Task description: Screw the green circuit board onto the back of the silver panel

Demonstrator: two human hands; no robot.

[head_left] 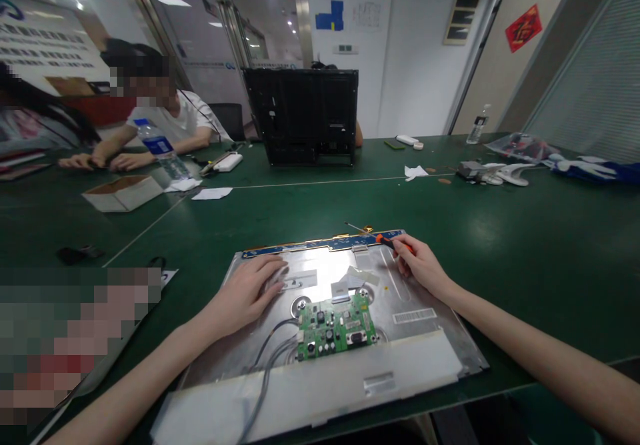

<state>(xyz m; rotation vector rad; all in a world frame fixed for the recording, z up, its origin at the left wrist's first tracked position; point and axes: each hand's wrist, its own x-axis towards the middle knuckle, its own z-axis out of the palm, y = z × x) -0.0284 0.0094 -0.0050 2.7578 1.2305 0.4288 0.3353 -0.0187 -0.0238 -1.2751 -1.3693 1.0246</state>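
A display panel (pixel 345 258) lies with its metal back up on the table in front of me. On its middle sits a green circuit board (pixel 337 325), with grey cables (pixel 273 365) running from its left side. Along the far edge runs a narrow blue circuit strip (pixel 300 248). My right hand (pixel 417 265), at the far right corner, grips a screwdriver (pixel 387 240) with an orange and black handle; its thin shaft points left over the strip. My left hand (pixel 253 288) rests on the panel's left part, fingers stretched out, holding nothing.
Across the green table (pixel 280 211) stands a black monitor housing (pixel 305 118). To the left are an open box (pixel 123 193), a water bottle (pixel 163 148) and a seated person (pixel 170 115). Gloves (pixel 505 173), a plastic bag (pixel 520 146) and another bottle (pixel 479 125) lie or stand at the right.
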